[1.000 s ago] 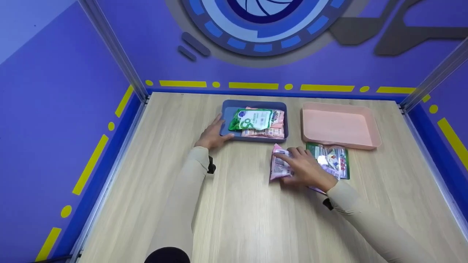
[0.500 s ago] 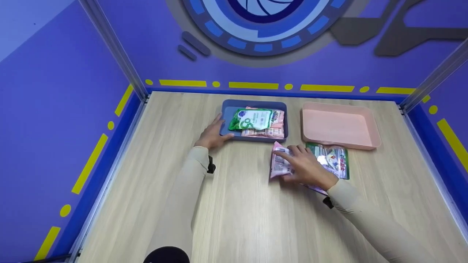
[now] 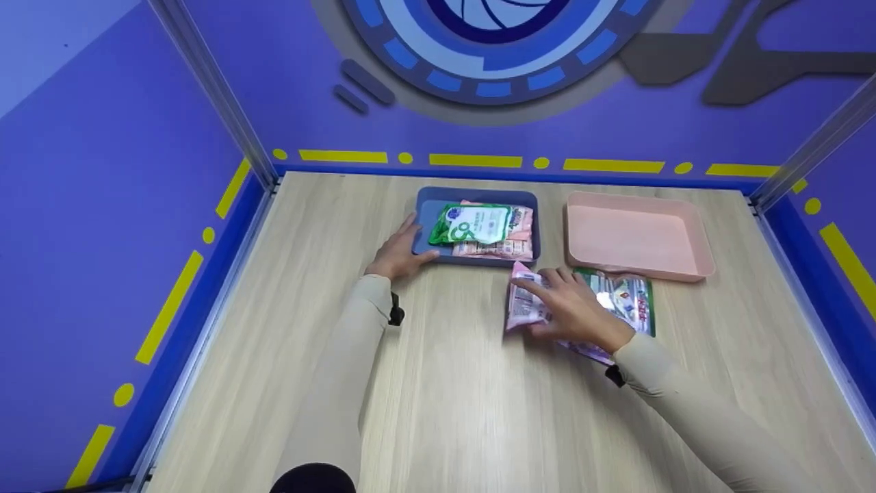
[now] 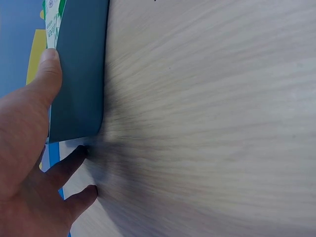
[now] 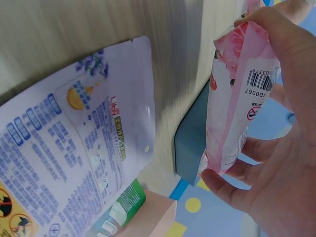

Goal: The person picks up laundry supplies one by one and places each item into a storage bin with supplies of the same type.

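My right hand (image 3: 575,308) grips a pink-and-white soft packet (image 3: 524,301), stood on edge just in front of the blue tray. Roses and a barcode are printed on that packet (image 5: 244,94), which sits between thumb and fingers in the right wrist view. Spread around the front-left corner of the blue tray (image 3: 426,211), my left hand (image 3: 397,257) has its thumb on the rim and its fingers along the left side. Inside the tray, a green-and-white packet (image 3: 482,222) lies over pink packets (image 3: 496,250).
Under the right hand and wrist lies a purple pouch (image 5: 98,128), partly hidden in the head view. Beside it is a green-edged pouch (image 3: 628,294), touching the front of a pink tray (image 3: 636,239). Blue-purple panels (image 3: 123,226) wall the wooden table (image 3: 452,411) at back and sides.
The right hand has shifted the pink packet slightly toward the blue tray, showing more of the purple pouch's near edge. The left hand and both trays stay put.
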`<state>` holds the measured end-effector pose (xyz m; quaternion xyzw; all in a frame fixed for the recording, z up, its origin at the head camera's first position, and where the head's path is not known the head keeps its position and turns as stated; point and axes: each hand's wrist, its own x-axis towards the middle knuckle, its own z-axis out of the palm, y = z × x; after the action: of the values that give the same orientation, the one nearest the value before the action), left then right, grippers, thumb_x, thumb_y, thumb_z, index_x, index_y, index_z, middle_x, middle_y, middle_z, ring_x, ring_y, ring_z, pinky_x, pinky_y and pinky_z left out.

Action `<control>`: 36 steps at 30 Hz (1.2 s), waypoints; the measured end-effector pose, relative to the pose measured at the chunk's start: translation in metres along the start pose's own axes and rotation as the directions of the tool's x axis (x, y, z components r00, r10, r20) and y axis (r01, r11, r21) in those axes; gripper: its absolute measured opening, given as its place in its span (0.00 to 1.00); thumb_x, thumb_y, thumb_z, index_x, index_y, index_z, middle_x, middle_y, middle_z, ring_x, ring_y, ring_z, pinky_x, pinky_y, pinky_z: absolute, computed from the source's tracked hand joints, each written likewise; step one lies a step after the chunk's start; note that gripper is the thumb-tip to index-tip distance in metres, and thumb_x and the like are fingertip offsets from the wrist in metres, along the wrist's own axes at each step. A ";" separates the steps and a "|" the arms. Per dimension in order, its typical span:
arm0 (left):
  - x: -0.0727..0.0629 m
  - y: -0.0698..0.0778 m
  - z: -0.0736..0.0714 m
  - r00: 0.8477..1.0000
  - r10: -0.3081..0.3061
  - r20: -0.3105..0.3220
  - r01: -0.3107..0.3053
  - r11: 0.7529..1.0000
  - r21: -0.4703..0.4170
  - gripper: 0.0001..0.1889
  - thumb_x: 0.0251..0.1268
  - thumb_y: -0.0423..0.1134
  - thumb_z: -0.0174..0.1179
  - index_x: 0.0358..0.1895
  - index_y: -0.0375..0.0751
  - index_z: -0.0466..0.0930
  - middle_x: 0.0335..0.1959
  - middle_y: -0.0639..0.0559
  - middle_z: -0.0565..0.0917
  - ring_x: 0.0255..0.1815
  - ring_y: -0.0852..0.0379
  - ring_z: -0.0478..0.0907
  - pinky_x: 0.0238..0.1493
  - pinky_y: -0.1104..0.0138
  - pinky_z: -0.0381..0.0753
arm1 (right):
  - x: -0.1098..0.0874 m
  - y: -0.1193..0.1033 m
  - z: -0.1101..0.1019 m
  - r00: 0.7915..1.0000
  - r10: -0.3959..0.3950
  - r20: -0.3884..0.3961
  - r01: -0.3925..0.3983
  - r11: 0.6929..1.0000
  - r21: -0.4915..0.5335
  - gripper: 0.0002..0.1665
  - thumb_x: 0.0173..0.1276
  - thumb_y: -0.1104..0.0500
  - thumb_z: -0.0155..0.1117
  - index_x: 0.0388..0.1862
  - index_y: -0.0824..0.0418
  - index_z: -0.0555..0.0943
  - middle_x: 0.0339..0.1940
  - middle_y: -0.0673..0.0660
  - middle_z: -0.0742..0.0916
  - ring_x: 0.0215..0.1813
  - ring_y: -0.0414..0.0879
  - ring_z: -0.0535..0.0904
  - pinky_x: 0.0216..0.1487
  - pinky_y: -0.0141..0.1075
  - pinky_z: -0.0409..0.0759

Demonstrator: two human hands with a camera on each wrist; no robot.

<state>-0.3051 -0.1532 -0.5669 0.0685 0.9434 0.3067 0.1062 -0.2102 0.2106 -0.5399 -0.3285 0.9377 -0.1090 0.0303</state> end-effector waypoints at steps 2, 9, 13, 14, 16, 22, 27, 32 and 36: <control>0.000 0.000 0.000 1.000 -0.003 -0.003 0.003 1.000 -0.004 0.43 0.72 0.57 0.62 0.81 0.40 0.57 0.86 0.54 0.41 0.83 0.45 0.49 0.81 0.52 0.54 | 0.001 0.000 -0.001 1.000 -0.004 -0.002 0.004 1.000 -0.004 0.57 0.52 0.41 0.83 0.80 0.40 0.66 0.70 0.68 0.75 0.69 0.70 0.69 0.67 0.72 0.64; -0.001 0.000 0.001 1.000 -0.005 -0.007 0.005 1.000 -0.016 0.43 0.72 0.58 0.62 0.81 0.40 0.57 0.86 0.54 0.41 0.83 0.45 0.49 0.81 0.53 0.54 | 0.007 0.001 -0.005 0.999 -0.038 -0.035 0.037 0.999 -0.031 0.56 0.51 0.41 0.83 0.79 0.43 0.69 0.69 0.68 0.76 0.67 0.68 0.71 0.65 0.72 0.67; -0.001 -0.001 0.001 1.000 -0.001 -0.007 0.001 1.000 -0.017 0.43 0.72 0.58 0.62 0.81 0.41 0.57 0.86 0.53 0.42 0.83 0.45 0.50 0.81 0.52 0.54 | 0.010 0.001 -0.008 0.998 -0.039 -0.046 0.037 0.999 -0.038 0.56 0.51 0.41 0.84 0.78 0.43 0.69 0.67 0.68 0.77 0.66 0.68 0.72 0.66 0.73 0.66; -0.001 -0.001 0.001 1.000 -0.002 -0.007 0.002 1.000 -0.018 0.43 0.72 0.57 0.62 0.81 0.41 0.57 0.86 0.53 0.42 0.83 0.45 0.50 0.81 0.52 0.54 | 0.010 0.002 -0.008 0.998 -0.040 -0.048 0.038 0.998 -0.042 0.56 0.51 0.41 0.84 0.79 0.43 0.69 0.66 0.68 0.77 0.65 0.68 0.72 0.66 0.73 0.66; -0.001 -0.001 0.001 1.000 -0.006 -0.007 0.006 1.000 -0.018 0.43 0.72 0.57 0.63 0.81 0.41 0.57 0.86 0.53 0.41 0.83 0.45 0.49 0.81 0.52 0.54 | 0.012 0.002 -0.009 0.998 -0.044 -0.050 0.041 0.998 -0.053 0.56 0.50 0.40 0.84 0.78 0.43 0.69 0.65 0.68 0.78 0.64 0.67 0.73 0.65 0.72 0.67; 0.000 -0.001 0.001 1.000 -0.021 0.009 0.021 1.000 -0.003 0.43 0.73 0.59 0.61 0.82 0.41 0.57 0.86 0.56 0.40 0.84 0.46 0.49 0.81 0.52 0.55 | 0.015 0.003 -0.014 0.997 -0.050 -0.055 0.047 0.997 -0.061 0.57 0.50 0.41 0.84 0.79 0.44 0.69 0.64 0.68 0.78 0.65 0.68 0.72 0.66 0.70 0.67; 0.001 -0.002 0.002 0.999 -0.031 0.010 0.031 1.000 0.001 0.44 0.72 0.61 0.61 0.82 0.42 0.56 0.86 0.57 0.39 0.84 0.47 0.47 0.81 0.53 0.53 | 0.017 0.004 -0.015 0.998 -0.047 -0.052 0.045 0.998 -0.049 0.57 0.51 0.42 0.84 0.79 0.44 0.68 0.64 0.68 0.78 0.66 0.69 0.72 0.66 0.71 0.67; 0.002 -0.003 0.002 1.000 -0.025 0.014 0.025 1.000 -0.004 0.44 0.72 0.61 0.60 0.82 0.42 0.56 0.86 0.57 0.39 0.84 0.47 0.47 0.81 0.53 0.52 | 0.020 0.005 -0.016 0.998 -0.046 -0.051 0.044 0.998 -0.048 0.60 0.50 0.41 0.84 0.81 0.42 0.65 0.64 0.69 0.79 0.65 0.70 0.72 0.64 0.73 0.68; 0.002 -0.003 0.002 1.000 -0.019 0.011 0.019 1.000 -0.008 0.44 0.72 0.60 0.61 0.82 0.41 0.56 0.86 0.56 0.39 0.84 0.47 0.47 0.81 0.53 0.52 | 0.022 0.006 -0.017 0.997 -0.052 -0.061 0.049 0.998 -0.045 0.63 0.50 0.41 0.85 0.82 0.41 0.62 0.64 0.69 0.78 0.64 0.70 0.73 0.63 0.72 0.69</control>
<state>-0.3068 -0.1539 -0.5707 0.0608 0.9421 0.3092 0.1145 -0.2333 0.2048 -0.5240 -0.3490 0.9318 -0.0996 -0.0085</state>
